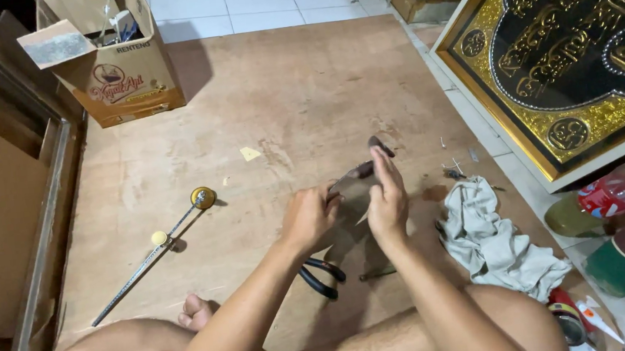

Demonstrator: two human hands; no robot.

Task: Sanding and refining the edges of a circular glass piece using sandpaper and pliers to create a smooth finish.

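I sit on a plywood sheet (pixel 284 103) on the floor. My left hand (pixel 308 217) grips the near end of a thin dark metal tool (pixel 362 168) that slants up to the right. My right hand (pixel 387 199) rests on the same tool, fingers stretched along it toward its dark far tip (pixel 381 145). Under my forearms lie pliers with black handles (pixel 324 277). Whether the tool is one piece or two is unclear.
A long metal rod (pixel 145 263) with a brass disc (pixel 203 197) lies at left. A grey rag (pixel 496 239) is at right, small nails (pixel 451 166) beyond it. A cardboard box (pixel 114 61) stands far left, a gold-framed black panel (pixel 563 52) far right, bottles (pixel 619 196) near it.
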